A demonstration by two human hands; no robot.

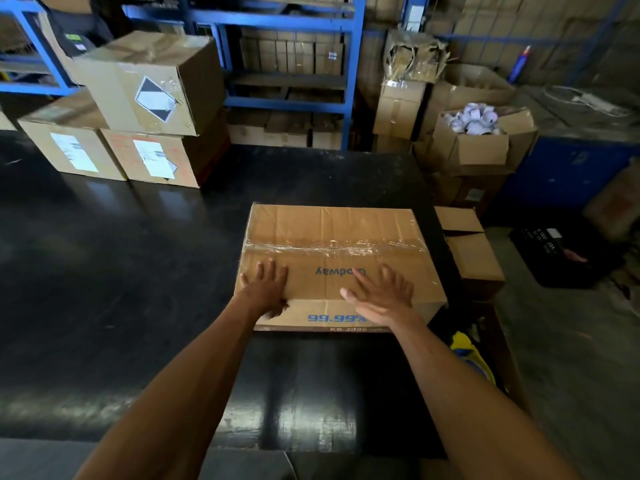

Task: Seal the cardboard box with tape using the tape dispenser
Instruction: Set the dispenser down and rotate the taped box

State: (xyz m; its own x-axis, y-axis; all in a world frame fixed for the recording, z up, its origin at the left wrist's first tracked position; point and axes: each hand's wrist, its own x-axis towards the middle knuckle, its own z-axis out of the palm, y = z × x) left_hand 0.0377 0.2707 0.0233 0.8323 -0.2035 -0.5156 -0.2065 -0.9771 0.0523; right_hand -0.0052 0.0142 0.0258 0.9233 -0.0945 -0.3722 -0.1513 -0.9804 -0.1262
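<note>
Both forearms reach forward from the bottom of the view over the dark glossy table (138,271). At their ends the left hand (265,289) lies flat on the near left part of the cardboard box (332,230), fingers straight and slightly spread, thumb hooked down over the near edge. Just to its right, the right hand (382,296) also rests with fingers extended and apart, palm over the near top edge of the same flap. Neither hand grips anything.

Just beyond the fingertips, a strip of clear tape (332,247) runs across the box top from side to side, wrinkled and shiny, covering the seam. No tape dispenser is visible anywhere in view.

The seal looks already laid, so the step in hand seems to be pressing or steadying. To do it well, slide the palms forward onto the strip and rub outward toward both ends, flattening the wrinkles and pushing the tails down over the side walls so they bond.

Farther out past the hands, to the left, stacked boxes (138,109) sit on the table; blue shelving (294,19) stands behind.
</note>
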